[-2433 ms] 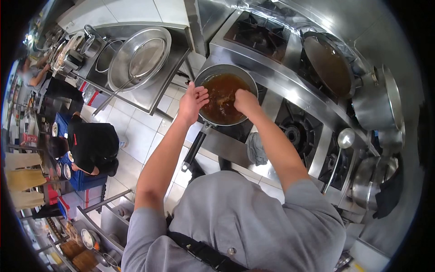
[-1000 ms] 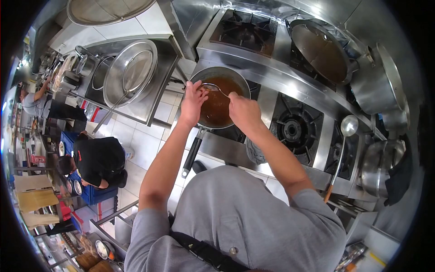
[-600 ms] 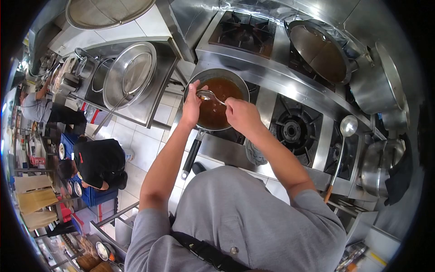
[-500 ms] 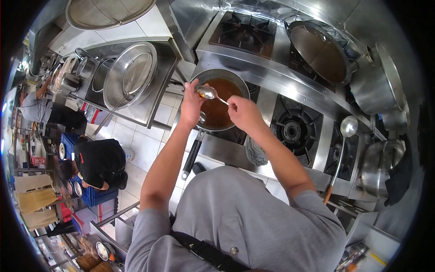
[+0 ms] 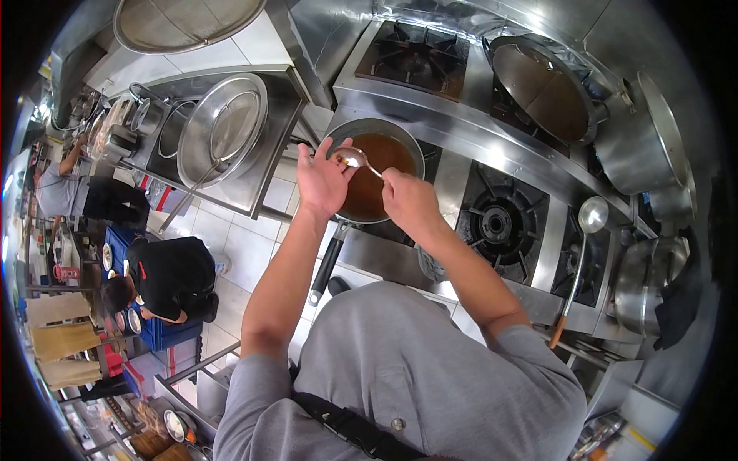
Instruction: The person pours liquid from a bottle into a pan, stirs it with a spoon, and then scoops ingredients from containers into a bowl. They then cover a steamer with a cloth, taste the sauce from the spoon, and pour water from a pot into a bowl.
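One spoon [image 5: 356,158] within right fingers [image 5: 392,183].

A spoon [image 5: 354,157] is in the right hand [image 5: 413,201], over a pan [image 5: 377,127]. Left of the grip is the left hand [image 5: 323,183]; farther left, a strainer [image 5: 234,127] in a bowl [image 5: 194,146]. Right of the grip, a burner [image 5: 496,224], then a ladle [image 5: 593,215].

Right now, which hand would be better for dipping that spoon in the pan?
Probably the right hand: its grip already holds the spoon over the pan. The left hand is open, palm up.
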Available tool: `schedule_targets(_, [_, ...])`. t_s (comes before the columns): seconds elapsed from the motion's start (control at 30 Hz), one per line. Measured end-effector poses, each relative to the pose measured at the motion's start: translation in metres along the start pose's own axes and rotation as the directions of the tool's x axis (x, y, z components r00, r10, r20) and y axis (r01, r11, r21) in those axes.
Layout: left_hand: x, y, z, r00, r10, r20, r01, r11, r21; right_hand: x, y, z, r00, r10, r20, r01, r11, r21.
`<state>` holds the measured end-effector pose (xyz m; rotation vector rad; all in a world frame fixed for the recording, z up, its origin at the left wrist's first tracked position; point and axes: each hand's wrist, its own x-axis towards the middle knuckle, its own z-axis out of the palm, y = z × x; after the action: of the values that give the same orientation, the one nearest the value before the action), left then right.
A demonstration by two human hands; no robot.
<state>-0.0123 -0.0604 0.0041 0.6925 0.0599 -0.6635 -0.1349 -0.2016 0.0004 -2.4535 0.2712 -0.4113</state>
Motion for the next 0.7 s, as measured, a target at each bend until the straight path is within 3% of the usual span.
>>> schedule_targets(0.07, [0.002,-0.002,-0.005,1.0,0.006,0.007,-0.006,1.0,0.026,-0.001,-0.002,-0.001,1.0,-0.021,0.0,0.021,0.999,0.028])
schedule_targets(0.13, [-0.002,-0.003,0.0,0.999,0.012,-0.033,-0.012,1.0,0.008,-0.001,-0.004,-0.004,0.998,0.063,0.016,-0.065,0.975,0.215])
schedule_targets(0.23, [-0.002,-0.003,0.0,1.0,0.026,0.004,-0.026,1.0,-0.001,0.003,0.003,-0.008,0.991,0.132,-0.014,-0.122,0.95,0.287])
schedule_targets(0.57, [-0.006,0.001,0.001,0.999,0.041,-0.01,-0.041,0.999,-0.012,0.001,0.013,-0.007,0.994,0.11,0.02,-0.112,0.966,0.234])
schedule_targets(0.7, [-0.007,-0.003,0.003,0.995,0.091,0.038,-0.096,0.98,0.173,0.0,0.011,-0.01,0.994,0.1,0.043,-0.107,0.969,0.223])
